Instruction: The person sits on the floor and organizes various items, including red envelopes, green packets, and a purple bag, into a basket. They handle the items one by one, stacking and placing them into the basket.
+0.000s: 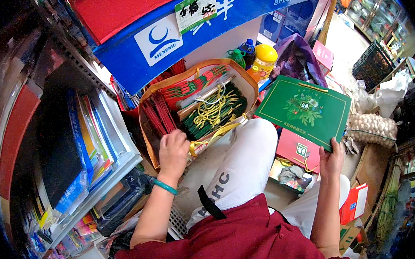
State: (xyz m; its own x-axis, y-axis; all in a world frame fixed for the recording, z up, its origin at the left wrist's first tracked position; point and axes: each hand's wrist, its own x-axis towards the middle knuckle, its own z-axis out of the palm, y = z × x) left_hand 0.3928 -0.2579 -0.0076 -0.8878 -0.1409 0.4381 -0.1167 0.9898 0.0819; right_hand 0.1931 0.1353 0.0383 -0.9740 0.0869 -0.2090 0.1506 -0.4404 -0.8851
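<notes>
My right hand (331, 160) grips the lower edge of a flat green gift bag (303, 108) with a gold cord handle, tilted over my right knee. My left hand (174, 152) is at the near rim of a large orange-edged bag (145, 135), beside a bundle of dark red sticks or cords (159, 115); its fingers are curled, and whether they hold anything is hidden. Inside the large bag lie dark green bundles with yellow cords (215, 110) and red-and-green bundles (196, 84). Under the green bag is a red gift bag (298, 149) on an open box of mixed items.
Stacked blue milk cartons (120, 63) stand ahead. To the left is a shelf of folders and paper (93, 139). Beyond the large bag are bottles and a yellow-lidded jar (266, 56). A netted bundle of pale round items (372, 130) and a black crate (372, 63) are at the right.
</notes>
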